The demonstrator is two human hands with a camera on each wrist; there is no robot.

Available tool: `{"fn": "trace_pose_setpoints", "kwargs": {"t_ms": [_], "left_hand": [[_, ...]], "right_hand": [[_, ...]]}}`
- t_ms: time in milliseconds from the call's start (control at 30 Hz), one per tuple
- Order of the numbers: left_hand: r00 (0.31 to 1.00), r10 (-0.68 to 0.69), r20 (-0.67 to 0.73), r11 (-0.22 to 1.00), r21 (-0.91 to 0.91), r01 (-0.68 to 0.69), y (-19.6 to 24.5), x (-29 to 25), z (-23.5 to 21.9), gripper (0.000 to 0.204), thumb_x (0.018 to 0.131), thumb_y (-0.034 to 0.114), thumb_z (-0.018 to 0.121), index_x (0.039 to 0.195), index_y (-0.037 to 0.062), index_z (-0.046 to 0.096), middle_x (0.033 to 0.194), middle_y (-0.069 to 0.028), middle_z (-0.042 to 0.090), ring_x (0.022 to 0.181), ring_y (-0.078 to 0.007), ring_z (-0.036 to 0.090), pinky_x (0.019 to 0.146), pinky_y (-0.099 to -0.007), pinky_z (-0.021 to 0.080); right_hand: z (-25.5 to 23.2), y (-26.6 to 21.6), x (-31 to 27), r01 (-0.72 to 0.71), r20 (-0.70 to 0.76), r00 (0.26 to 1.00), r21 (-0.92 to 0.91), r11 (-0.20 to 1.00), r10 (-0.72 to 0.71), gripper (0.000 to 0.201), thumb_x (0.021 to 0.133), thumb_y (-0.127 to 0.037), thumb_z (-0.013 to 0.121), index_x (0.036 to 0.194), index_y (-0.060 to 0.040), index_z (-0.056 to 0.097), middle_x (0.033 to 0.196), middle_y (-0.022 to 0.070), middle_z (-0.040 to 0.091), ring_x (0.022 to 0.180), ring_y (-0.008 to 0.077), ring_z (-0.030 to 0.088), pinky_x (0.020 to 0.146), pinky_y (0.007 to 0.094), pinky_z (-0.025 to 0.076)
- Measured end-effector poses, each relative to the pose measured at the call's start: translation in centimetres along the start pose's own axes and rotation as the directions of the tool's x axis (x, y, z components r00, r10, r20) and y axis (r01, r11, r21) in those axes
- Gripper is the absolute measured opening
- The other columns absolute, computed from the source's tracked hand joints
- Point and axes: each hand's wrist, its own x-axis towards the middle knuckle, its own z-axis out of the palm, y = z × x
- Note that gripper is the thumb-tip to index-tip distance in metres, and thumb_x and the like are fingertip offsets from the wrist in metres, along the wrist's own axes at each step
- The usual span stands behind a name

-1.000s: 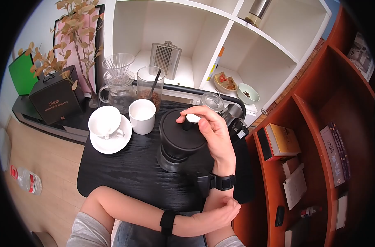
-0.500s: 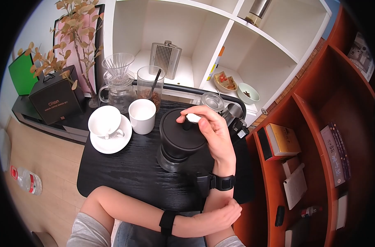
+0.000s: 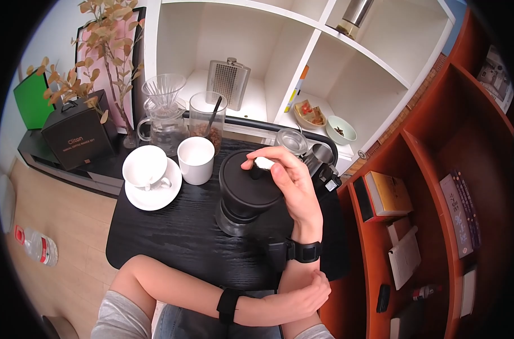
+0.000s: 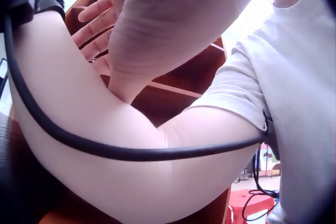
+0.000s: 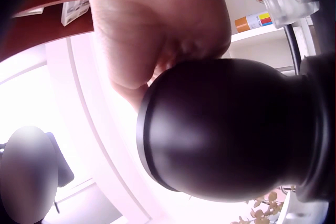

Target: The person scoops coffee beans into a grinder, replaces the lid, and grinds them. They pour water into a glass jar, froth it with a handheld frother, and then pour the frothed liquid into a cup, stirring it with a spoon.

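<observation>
Black grinder (image 3: 245, 195): upright on table (image 3: 172, 237), 4 o'clock from mug (image 3: 195, 164); probably stiff, top-heavy, best steadied at waist (image 3: 237, 211). Right hand (image 3: 295, 183): pinching white-topped knob (image 3: 263, 163). Left hand (image 3: 305, 299): loosely extended, apparently unladen.

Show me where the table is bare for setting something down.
The widest bare patch on the black table lies front left, bordered by the saucer, the grinder and the table's front and left edges. Crowded at the back left: the jug, bean jar and mug stand close together. The right hand grips the grinder's knob.
</observation>
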Motion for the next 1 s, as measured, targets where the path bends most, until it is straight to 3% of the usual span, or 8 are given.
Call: {"fn": "trace_pose_setpoints", "kwargs": {"t_ms": [200,400,467,533,600,700,800,1000], "left_hand": [[0.995,-0.074,0.069,0.995,0.068,0.069,1.5,-0.1,-0.8,0.018,0.080,0.018,0.048,0.085,0.0035,0.058,0.083,-0.0073,0.057,0.073,-0.0187,0.052,0.071,-0.0277,0.040],[0.969,-0.082,0.235,0.841,-0.505,0.193,-1.9,-1.0,-2.5,0.014,0.077,0.021,0.057,0.069,0.0102,0.053,0.068,-0.0010,0.049,0.066,-0.0147,0.049,0.064,-0.0273,0.036],[0.943,-0.328,-0.065,0.815,-0.525,0.247,-4.7,-1.7,-2.4,0.022,0.078,0.024,0.062,0.065,0.0116,0.051,0.064,0.0015,0.047,0.065,-0.0155,0.049,0.063,-0.0286,0.034],[0.901,-0.427,-0.078,0.742,-0.599,0.300,-8.0,-2.7,-3.0,0.020,0.076,0.023,0.068,0.068,0.0109,0.054,0.066,0.0011,0.050,0.068,-0.0172,0.050,0.066,-0.0312,0.036],[0.753,-0.641,-0.146,0.591,-0.720,0.363,-9.6,-4.5,-2.2,0.016,0.068,0.017,0.072,0.077,0.0098,0.061,0.077,-0.0026,0.054,0.081,-0.0202,0.053,0.075,-0.0346,0.037],[0.568,-0.773,-0.283,0.614,-0.558,0.557,-10.9,-6.9,-1.4,0.033,0.063,0.013,0.075,0.092,0.0087,0.061,0.095,-0.0066,0.056,0.092,-0.0264,0.051,0.082,-0.0379,0.035],[0.463,-0.871,-0.165,0.461,-0.605,0.649,-12.0,-8.4,0.5,0.078,0.063,0.026,0.081,0.126,0.0004,0.044,0.125,-0.0166,0.045,0.117,-0.0333,0.042,0.097,-0.0422,0.031],[0.485,-0.861,0.156,0.149,-0.833,0.533,-12.0,-10.9,3.5,0.120,0.054,0.037,0.089,0.141,-0.0024,0.016,0.139,-0.0213,0.030,0.130,-0.0341,0.033,0.107,-0.0401,0.029]], "right_hand": [[0.1,-0.2,0.0,-0.024,0.010,1.000,-0.018,1.000,0.024,0.023,0.095,-0.013,0.049,0.113,-0.0017,0.057,0.102,0.0067,0.061,0.101,0.0129,0.055,0.091,0.0266,0.039],[0.1,-1.1,0.2,-0.064,0.004,0.998,-0.005,0.998,0.064,0.021,0.094,-0.011,0.049,0.112,-0.0022,0.058,0.101,0.0060,0.061,0.101,0.0131,0.055,0.091,0.0268,0.039],[0.0,-1.2,0.2,-0.074,0.028,0.997,-0.031,0.997,0.075,0.022,0.095,-0.011,0.048,0.112,-0.0025,0.058,0.102,0.0058,0.061,0.101,0.0132,0.055,0.092,0.0272,0.039],[0.1,-1.2,0.2,-0.089,0.023,0.996,0.007,0.996,0.089,0.022,0.095,-0.012,0.048,0.111,-0.0026,0.058,0.101,0.0057,0.061,0.100,0.0132,0.055,0.092,0.0274,0.039],[0.1,-1.2,0.3,-0.074,0.025,0.997,-0.016,0.997,0.075,0.022,0.095,-0.013,0.048,0.111,-0.0029,0.058,0.101,0.0056,0.061,0.100,0.0132,0.055,0.092,0.0277,0.039],[-0.1,-1.0,0.4,-0.066,0.032,0.997,-0.009,0.998,0.066,0.022,0.094,-0.014,0.048,0.110,-0.0029,0.060,0.101,0.0063,0.062,0.100,0.0139,0.055,0.092,0.0287,0.039],[-0.3,-1.3,0.4,-0.093,0.041,0.995,0.013,0.996,0.093,0.024,0.094,-0.015,0.048,0.110,-0.0031,0.061,0.100,0.0064,0.063,0.099,0.0142,0.055,0.093,0.0294,0.039],[-0.3,-1.3,0.5,-0.061,0.055,0.996,-0.080,0.995,0.065,0.025,0.095,-0.017,0.048,0.111,-0.0031,0.062,0.101,0.0041,0.065,0.107,0.0157,0.051,0.095,0.0311,0.038]]}}
